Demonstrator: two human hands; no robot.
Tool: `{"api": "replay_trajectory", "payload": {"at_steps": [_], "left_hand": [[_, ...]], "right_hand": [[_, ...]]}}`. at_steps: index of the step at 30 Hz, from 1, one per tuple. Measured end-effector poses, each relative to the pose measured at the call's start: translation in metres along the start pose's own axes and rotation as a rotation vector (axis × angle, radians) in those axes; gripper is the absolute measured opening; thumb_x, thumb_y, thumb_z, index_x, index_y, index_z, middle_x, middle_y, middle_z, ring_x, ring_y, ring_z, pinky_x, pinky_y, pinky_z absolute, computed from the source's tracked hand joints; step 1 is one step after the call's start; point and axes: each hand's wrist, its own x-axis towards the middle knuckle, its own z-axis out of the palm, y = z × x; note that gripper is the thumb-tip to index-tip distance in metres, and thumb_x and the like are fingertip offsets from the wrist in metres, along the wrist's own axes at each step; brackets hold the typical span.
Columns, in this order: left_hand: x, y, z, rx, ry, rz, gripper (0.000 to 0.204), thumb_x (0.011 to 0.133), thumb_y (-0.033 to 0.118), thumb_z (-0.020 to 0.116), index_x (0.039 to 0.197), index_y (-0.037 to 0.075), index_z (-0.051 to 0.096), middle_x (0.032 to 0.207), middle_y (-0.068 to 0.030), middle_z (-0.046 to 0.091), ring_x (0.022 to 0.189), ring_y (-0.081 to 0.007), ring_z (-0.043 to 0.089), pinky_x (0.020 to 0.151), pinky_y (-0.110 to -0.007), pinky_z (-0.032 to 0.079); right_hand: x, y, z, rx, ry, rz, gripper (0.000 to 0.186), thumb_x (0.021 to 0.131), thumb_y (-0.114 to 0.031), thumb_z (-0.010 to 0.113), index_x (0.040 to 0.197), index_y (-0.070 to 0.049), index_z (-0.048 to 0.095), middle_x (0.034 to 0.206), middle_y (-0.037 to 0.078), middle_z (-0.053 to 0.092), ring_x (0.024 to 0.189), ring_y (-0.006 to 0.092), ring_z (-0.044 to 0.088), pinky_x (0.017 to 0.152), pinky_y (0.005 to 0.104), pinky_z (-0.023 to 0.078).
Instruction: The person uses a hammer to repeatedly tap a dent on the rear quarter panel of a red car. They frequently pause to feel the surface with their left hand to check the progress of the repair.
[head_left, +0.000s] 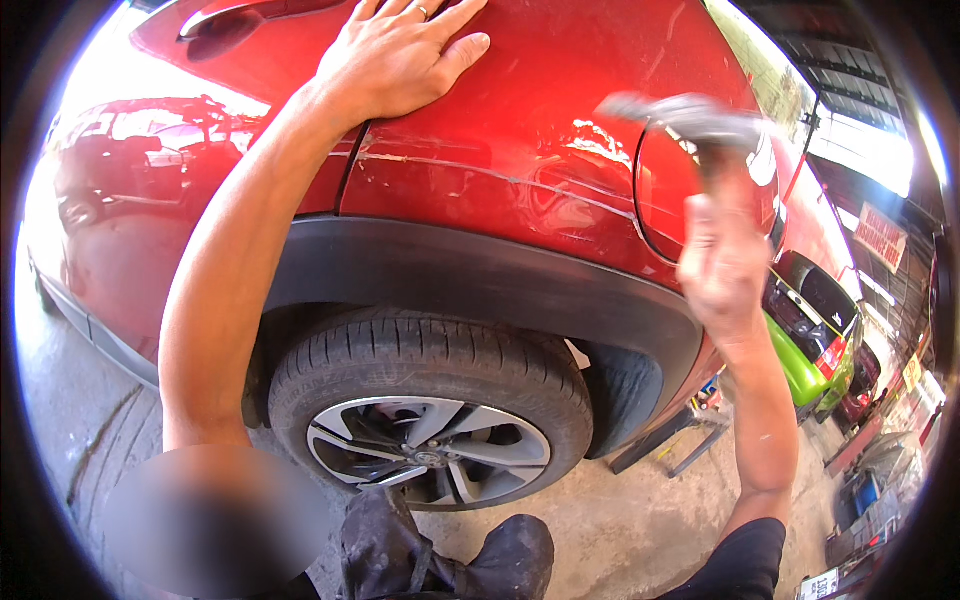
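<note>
A red car's rear side panel [520, 110] fills the upper middle, with a long scratched, creased line [490, 172] running across it above the black wheel-arch trim [460, 250]. My left hand [395, 60] lies flat on the panel near the door seam, fingers outstretched, a ring on one. My right hand [728, 260] is wrapped around the handle of a hammer [690, 116], raised in front of the round fuel door [662, 185]. Both the hammer and that hand are smeared by motion. Whether the hammer head touches the panel cannot be made out.
Below the trim stands the car's wheel [430, 455], close to my knees [385, 545]. A metal stand [665, 440] sits on the concrete floor [620, 515] behind it. Farther right are a green car [795, 365] and cluttered workshop goods [885, 485].
</note>
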Motion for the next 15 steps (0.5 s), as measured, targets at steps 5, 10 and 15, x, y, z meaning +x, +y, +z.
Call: {"api": "replay_trajectory", "payload": {"at_steps": [5, 10, 15], "left_hand": [[-0.003, -0.002, -0.002, 0.011, 0.005, -0.007, 0.059, 0.100, 0.043, 0.040, 0.146, 0.005, 0.043, 0.152, -0.0246, 0.037, 0.145, -0.0390, 0.029, 0.120, -0.051, 0.017], [-0.001, -0.001, 0.000, 0.010, -0.004, -0.003, 0.059, 0.100, 0.043, 0.040, 0.146, 0.005, 0.043, 0.153, -0.0244, 0.036, 0.145, -0.0389, 0.029, 0.120, -0.051, 0.018], [-0.003, -0.002, 0.000, 0.028, -0.001, -0.010, 0.059, 0.100, 0.043, 0.041, 0.146, 0.005, 0.043, 0.152, -0.0248, 0.036, 0.145, -0.0390, 0.029, 0.120, -0.051, 0.018]], "right_hand": [[0.010, -0.001, -0.008, 0.046, 0.164, 0.070, 0.044, 0.103, -0.009, 0.048, 0.146, -0.002, 0.044, 0.138, 0.016, 0.058, 0.107, 0.0205, 0.067, 0.084, 0.0291, 0.052], [0.000, -0.006, -0.009, -0.017, -0.090, 0.097, 0.042, 0.103, -0.009, 0.048, 0.144, -0.001, 0.045, 0.135, 0.018, 0.060, 0.096, 0.0179, 0.069, 0.078, 0.0288, 0.053], [0.006, -0.006, -0.006, 0.046, 0.205, 0.063, 0.045, 0.101, -0.007, 0.052, 0.145, 0.002, 0.044, 0.121, 0.017, 0.065, 0.082, 0.0179, 0.068, 0.069, 0.0308, 0.053]]}}
